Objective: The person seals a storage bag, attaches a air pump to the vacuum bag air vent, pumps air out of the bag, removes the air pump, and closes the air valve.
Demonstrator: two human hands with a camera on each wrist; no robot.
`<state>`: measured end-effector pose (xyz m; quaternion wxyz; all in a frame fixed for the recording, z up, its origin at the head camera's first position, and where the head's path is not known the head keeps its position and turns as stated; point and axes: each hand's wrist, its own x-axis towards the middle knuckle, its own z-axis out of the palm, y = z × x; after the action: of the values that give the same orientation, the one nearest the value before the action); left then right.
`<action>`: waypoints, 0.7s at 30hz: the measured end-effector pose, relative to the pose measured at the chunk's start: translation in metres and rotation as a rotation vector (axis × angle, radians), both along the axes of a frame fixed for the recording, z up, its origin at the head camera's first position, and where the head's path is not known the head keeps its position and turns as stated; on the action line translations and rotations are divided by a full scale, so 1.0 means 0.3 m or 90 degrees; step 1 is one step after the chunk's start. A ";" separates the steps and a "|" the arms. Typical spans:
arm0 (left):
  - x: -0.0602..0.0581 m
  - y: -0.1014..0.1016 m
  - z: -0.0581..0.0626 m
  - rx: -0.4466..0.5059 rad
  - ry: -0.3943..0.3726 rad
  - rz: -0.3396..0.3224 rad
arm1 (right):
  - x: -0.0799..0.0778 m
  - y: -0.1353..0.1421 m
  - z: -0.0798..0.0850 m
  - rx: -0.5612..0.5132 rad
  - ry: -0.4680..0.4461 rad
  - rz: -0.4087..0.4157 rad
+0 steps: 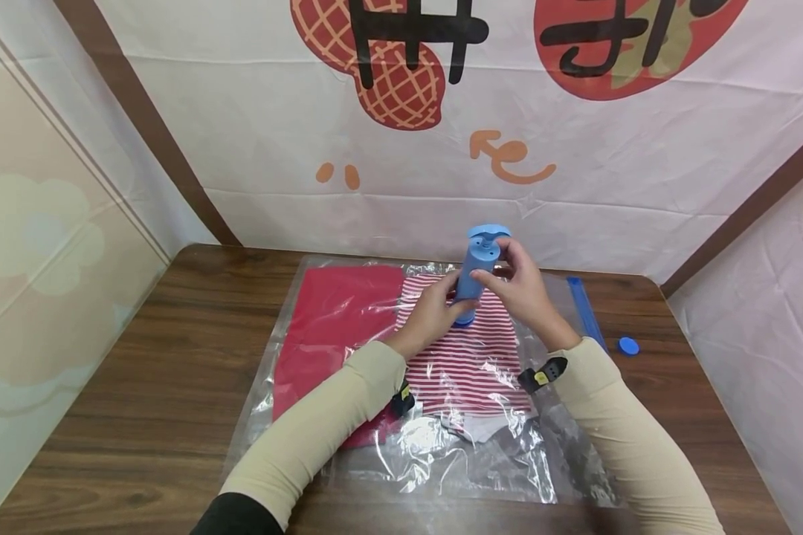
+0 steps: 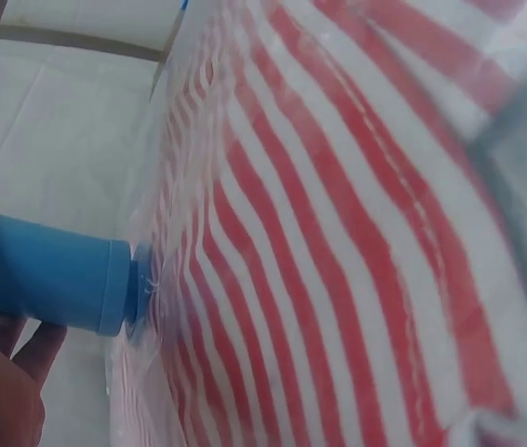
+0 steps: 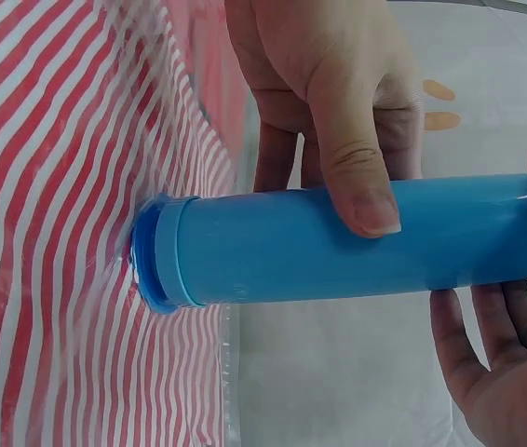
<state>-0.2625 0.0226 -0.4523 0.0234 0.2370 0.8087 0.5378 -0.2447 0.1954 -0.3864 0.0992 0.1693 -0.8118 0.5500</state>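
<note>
A blue hand pump [image 1: 473, 276] stands nearly upright, its lower end on the blue valve [image 3: 156, 253] of a clear vacuum storage bag [image 1: 401, 475]. Inside the bag lie a red cloth [image 1: 348, 319] and a red-and-white striped cloth [image 1: 468, 371]. My left hand [image 1: 433, 316] grips the pump's lower barrel, thumb across it in the right wrist view. Higher up, my right hand [image 1: 518, 286] holds the barrel near the top, just under the light blue handle [image 1: 488, 231], which sits close above the barrel.
A round blue cap [image 1: 628, 345] lies on the wooden table [image 1: 134, 386] right of the bag. A blue strip [image 1: 585, 312] runs along the bag's right edge. Behind the table hangs a printed cloth backdrop [image 1: 254, 134].
</note>
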 end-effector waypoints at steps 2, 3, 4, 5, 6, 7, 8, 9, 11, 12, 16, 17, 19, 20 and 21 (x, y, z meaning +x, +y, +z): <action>0.000 -0.002 0.003 -0.005 -0.003 -0.005 | -0.002 -0.001 0.001 -0.003 -0.001 0.001; -0.001 -0.003 0.003 -0.006 -0.006 -0.006 | -0.003 -0.001 0.002 -0.005 -0.003 0.003; -0.002 -0.005 0.002 -0.006 -0.009 -0.006 | -0.005 -0.003 0.001 -0.008 -0.003 0.006; -0.003 -0.007 0.001 -0.006 -0.011 -0.006 | -0.007 -0.004 0.002 -0.008 -0.004 0.010; -0.004 -0.008 0.000 -0.006 -0.012 -0.007 | -0.009 -0.006 0.002 -0.008 -0.003 0.013; -0.005 -0.008 0.000 -0.005 -0.013 -0.008 | -0.009 -0.006 0.003 -0.007 -0.002 0.015; -0.007 -0.007 -0.001 -0.005 -0.013 -0.011 | -0.010 -0.005 0.003 -0.006 -0.001 0.016; -0.009 -0.006 -0.001 -0.005 -0.010 -0.014 | -0.011 -0.004 0.003 -0.006 0.000 0.015; -0.010 -0.002 0.000 -0.004 -0.006 -0.020 | -0.013 -0.001 0.001 -0.007 0.004 0.014; -0.011 0.000 0.001 -0.002 -0.004 -0.023 | -0.013 0.001 0.000 -0.007 0.004 0.013; -0.010 0.011 -0.005 -0.016 0.003 -0.031 | -0.013 0.010 -0.005 -0.007 0.000 0.017; -0.011 0.015 -0.008 -0.022 0.007 -0.033 | -0.012 0.013 -0.003 -0.001 -0.001 0.018; -0.010 0.021 -0.012 -0.045 0.021 -0.034 | -0.009 0.016 0.009 0.016 -0.002 0.020; -0.010 0.026 -0.014 -0.056 0.031 -0.035 | -0.006 0.019 0.020 0.027 -0.002 0.018; -0.010 0.030 -0.014 -0.066 0.039 -0.034 | -0.004 0.023 0.032 0.038 -0.002 0.016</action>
<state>-0.2654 0.0316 -0.4565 0.0250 0.2736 0.8292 0.4867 -0.2460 0.2024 -0.3766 0.0855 0.1814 -0.8258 0.5271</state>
